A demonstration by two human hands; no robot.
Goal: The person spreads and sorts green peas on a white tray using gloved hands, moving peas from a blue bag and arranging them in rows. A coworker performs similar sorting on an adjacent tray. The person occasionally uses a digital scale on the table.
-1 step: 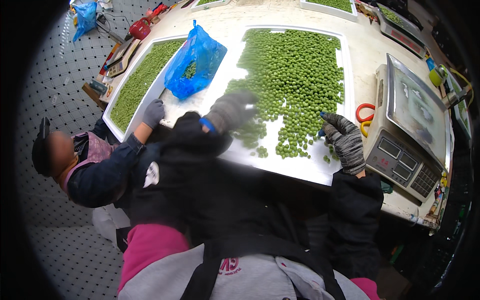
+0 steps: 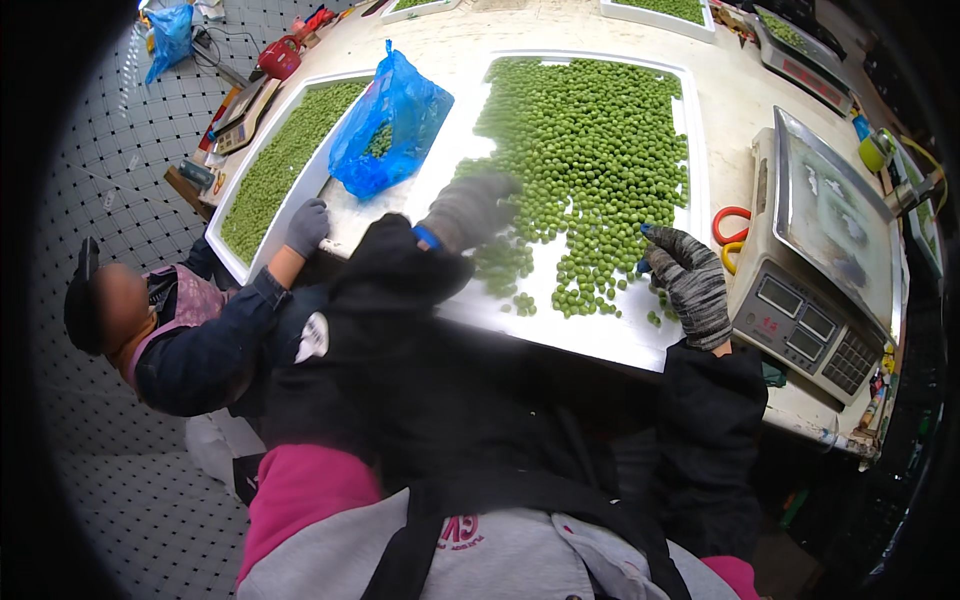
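Green peas (image 2: 610, 150) lie spread in a white foam tray (image 2: 590, 345) in front of me. My left hand (image 2: 470, 210), in a grey knit glove with a blue band at the wrist, is over the tray's left side beside the peas. Motion smears its fingers, so what they hold, if anything, does not show. At the tray's right edge is my right hand (image 2: 690, 285), in a mottled grey glove with blue fingertips. Its thumb and forefinger stand apart next to the peas, with nothing visible between them.
A blue plastic bag (image 2: 385, 130) with peas sits left of my tray. Beyond it, a co-worker's gloved hand (image 2: 307, 228) rests by another pea tray (image 2: 285, 225). On the right are a scale (image 2: 815, 290) and scissors with red and yellow handles (image 2: 731, 225).
My left hand and forearm have shifted slightly right, still blurred. My right hand stays where it was.
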